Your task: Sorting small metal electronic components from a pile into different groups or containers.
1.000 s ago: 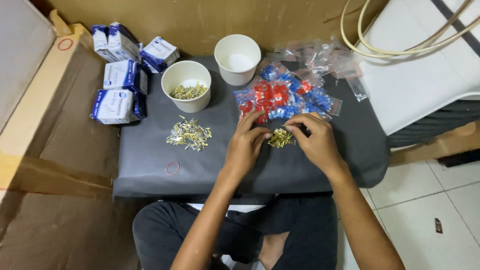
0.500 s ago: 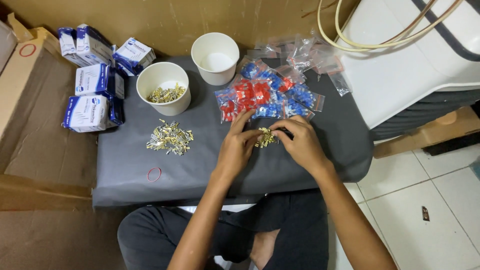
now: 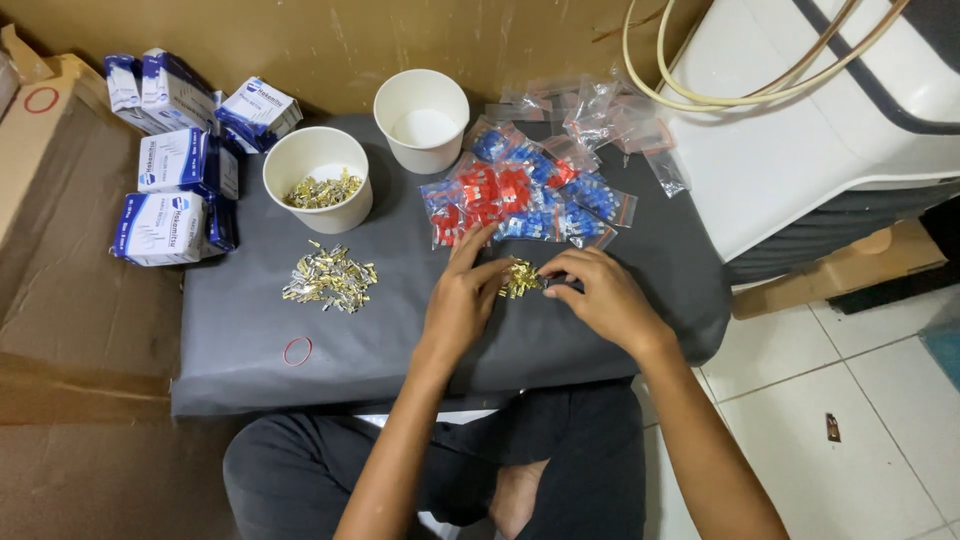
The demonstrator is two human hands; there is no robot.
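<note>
My left hand (image 3: 462,295) and my right hand (image 3: 597,292) meet over a small heap of brass terminals (image 3: 520,279) on a dark grey mat (image 3: 400,330). The fingertips of both hands touch the heap; my right hand pinches something small at its edge, too small to tell. A second, larger heap of brass terminals (image 3: 330,279) lies to the left on the mat. Behind it stands a white paper cup (image 3: 316,178) with more brass terminals inside. Small clear bags of red and blue terminals (image 3: 525,190) lie just beyond my hands.
An empty white paper cup (image 3: 422,118) stands at the back. Several blue-and-white boxes (image 3: 175,170) are stacked at the left on brown cardboard. A red rubber band (image 3: 297,350) lies near the mat's front. A white appliance (image 3: 800,120) with cables sits at right. My crossed legs are below.
The camera view has shifted so the scene slid left and up. My hands stay together over the small heap, fingers working at it.
</note>
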